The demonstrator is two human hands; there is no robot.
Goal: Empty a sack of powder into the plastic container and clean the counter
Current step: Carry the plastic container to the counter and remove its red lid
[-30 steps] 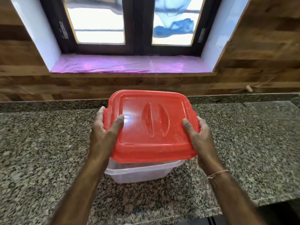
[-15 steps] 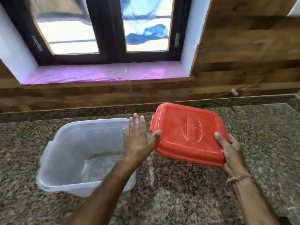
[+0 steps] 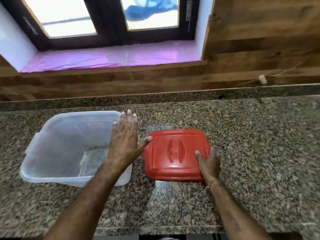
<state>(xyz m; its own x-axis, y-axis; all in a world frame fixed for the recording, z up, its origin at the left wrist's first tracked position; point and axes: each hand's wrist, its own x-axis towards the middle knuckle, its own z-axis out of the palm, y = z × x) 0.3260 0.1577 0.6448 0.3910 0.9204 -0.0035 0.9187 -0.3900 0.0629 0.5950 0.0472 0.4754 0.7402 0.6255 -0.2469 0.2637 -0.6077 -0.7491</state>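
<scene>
A clear plastic container [image 3: 57,148] stands open on the granite counter [image 3: 259,144] at the left, with nothing inside that I can make out. Its red lid [image 3: 173,156] lies flat on the counter just to the right of it. My left hand [image 3: 124,141] hovers flat with fingers spread over the container's right rim, its thumb tip touching the lid's left edge. My right hand [image 3: 209,161] grips the lid's right edge, thumb on top. No sack of powder is in view.
A wooden backsplash [image 3: 155,80] runs behind the counter. Above it a window sill covered in pink plastic [image 3: 112,57] sits under a dark-framed window. The counter's front edge [image 3: 155,229] is close to me.
Both hands lifted the red lid off the container and carried it right. It now lies on the counter. My left hand has let go of it and opened.
</scene>
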